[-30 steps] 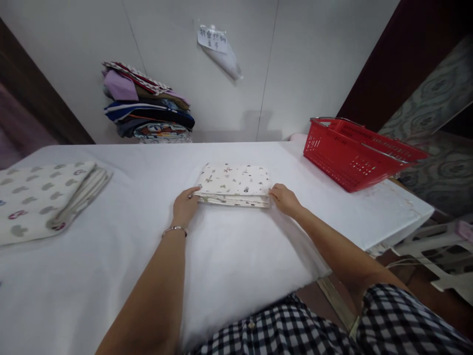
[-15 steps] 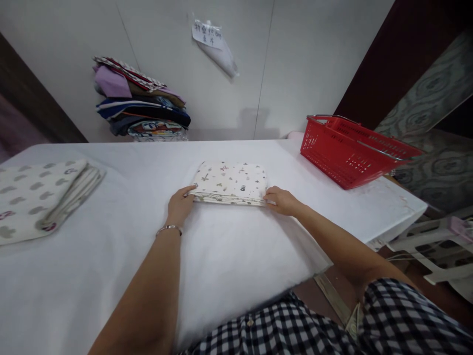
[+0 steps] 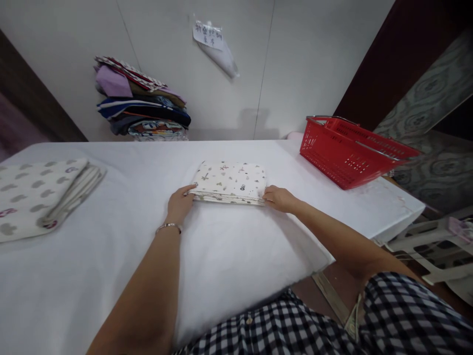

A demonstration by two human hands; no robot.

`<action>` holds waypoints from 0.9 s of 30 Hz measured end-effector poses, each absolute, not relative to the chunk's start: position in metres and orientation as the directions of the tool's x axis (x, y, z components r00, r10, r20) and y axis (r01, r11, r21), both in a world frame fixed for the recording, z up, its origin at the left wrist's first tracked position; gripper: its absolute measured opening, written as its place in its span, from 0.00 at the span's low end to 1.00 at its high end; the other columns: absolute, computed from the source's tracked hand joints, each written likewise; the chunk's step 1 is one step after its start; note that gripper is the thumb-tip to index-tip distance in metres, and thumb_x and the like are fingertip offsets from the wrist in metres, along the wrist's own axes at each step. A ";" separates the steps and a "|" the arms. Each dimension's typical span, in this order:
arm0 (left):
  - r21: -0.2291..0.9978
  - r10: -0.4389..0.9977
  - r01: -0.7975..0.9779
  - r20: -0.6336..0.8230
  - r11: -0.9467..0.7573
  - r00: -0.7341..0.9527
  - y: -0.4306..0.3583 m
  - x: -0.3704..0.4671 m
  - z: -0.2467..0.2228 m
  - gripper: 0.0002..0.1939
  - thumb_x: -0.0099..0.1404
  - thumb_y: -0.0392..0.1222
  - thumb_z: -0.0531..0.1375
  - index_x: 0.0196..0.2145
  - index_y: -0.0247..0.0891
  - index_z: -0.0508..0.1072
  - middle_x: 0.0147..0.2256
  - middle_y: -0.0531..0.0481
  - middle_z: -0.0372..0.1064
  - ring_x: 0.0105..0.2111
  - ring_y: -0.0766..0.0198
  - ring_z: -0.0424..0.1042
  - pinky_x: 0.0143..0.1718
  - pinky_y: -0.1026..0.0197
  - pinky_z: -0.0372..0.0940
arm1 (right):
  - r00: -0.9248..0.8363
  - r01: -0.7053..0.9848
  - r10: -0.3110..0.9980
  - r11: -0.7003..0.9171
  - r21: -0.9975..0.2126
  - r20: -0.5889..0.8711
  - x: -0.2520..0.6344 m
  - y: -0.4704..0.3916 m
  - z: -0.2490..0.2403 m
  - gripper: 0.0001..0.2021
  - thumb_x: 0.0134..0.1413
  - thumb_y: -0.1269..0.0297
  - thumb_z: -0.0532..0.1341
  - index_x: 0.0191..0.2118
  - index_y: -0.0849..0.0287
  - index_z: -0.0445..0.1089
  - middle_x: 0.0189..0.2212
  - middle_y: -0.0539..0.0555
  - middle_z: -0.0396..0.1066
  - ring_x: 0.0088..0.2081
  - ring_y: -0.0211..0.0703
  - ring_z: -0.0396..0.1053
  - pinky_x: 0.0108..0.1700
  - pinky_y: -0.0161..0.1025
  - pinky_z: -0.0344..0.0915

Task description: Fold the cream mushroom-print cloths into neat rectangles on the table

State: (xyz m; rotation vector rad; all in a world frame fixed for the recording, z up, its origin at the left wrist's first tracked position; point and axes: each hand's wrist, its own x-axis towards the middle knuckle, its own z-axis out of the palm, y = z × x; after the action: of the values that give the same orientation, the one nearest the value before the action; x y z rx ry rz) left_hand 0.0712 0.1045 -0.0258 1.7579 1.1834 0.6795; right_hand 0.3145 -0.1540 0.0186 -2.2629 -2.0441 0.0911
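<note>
A folded cream cloth (image 3: 231,178) with small printed motifs lies flat on the white-covered table (image 3: 236,246), its layered edge facing me. At its near left corner, my left hand (image 3: 180,201) is closed with thumb and fingers pinching the layers. My right hand (image 3: 279,198) grips the near right corner in the same way, fingertips partly hidden by the cloth edge. Further left rests a larger folded cloth (image 3: 33,197) with grey mushroom-like shapes, apart from both hands.
A red plastic basket (image 3: 343,153) stands at the table's right end. Several folded fabrics (image 3: 144,103) are stacked against the back wall. A paper sign (image 3: 208,35) hangs on that wall. White plastic stools (image 3: 424,246) are beside the table on the right.
Both hands keep hold of the folded cloth's near corners, almost unmoved. The view has shifted very slightly.
</note>
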 end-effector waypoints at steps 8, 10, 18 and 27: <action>0.895 0.912 0.422 -0.042 -0.147 0.407 0.107 0.071 -0.027 0.23 0.53 0.38 0.57 0.48 0.46 0.75 0.28 0.54 0.70 0.20 0.68 0.65 0.27 0.63 0.63 | 0.166 0.892 0.986 -0.140 -0.430 0.024 0.331 -0.150 0.012 0.09 0.55 0.68 0.58 0.35 0.58 0.76 0.35 0.53 0.74 0.37 0.41 0.70 0.41 0.36 0.62; 0.899 0.911 0.414 -0.043 -0.144 0.411 0.108 0.071 -0.028 0.23 0.53 0.38 0.57 0.48 0.46 0.75 0.27 0.54 0.70 0.20 0.68 0.65 0.27 0.63 0.64 | 0.181 0.871 0.983 -0.146 -0.469 0.030 0.334 -0.150 0.010 0.09 0.54 0.68 0.58 0.34 0.57 0.77 0.35 0.53 0.74 0.37 0.41 0.70 0.41 0.36 0.62; 0.895 0.916 0.425 -0.052 -0.134 0.399 0.108 0.071 -0.028 0.23 0.53 0.38 0.57 0.48 0.46 0.75 0.28 0.54 0.71 0.20 0.67 0.66 0.28 0.62 0.65 | 0.213 0.902 0.972 -0.235 -0.362 -0.101 0.331 -0.147 0.017 0.09 0.55 0.69 0.57 0.37 0.57 0.75 0.38 0.52 0.75 0.40 0.42 0.70 0.41 0.35 0.61; 0.902 0.920 0.413 -0.047 -0.129 0.390 0.109 0.071 -0.029 0.24 0.51 0.38 0.57 0.47 0.47 0.75 0.25 0.55 0.69 0.20 0.67 0.66 0.27 0.63 0.64 | 0.172 0.980 0.985 -0.170 0.107 -0.012 0.307 -0.158 0.023 0.12 0.63 0.66 0.49 0.38 0.60 0.69 0.40 0.58 0.70 0.44 0.44 0.64 0.36 0.35 0.56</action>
State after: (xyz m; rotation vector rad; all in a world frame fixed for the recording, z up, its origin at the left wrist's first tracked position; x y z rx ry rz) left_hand 0.0715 0.1085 -0.0285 1.7216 1.1768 0.6850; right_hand 0.3070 -0.1577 0.0230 -2.4718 -2.0782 -0.0965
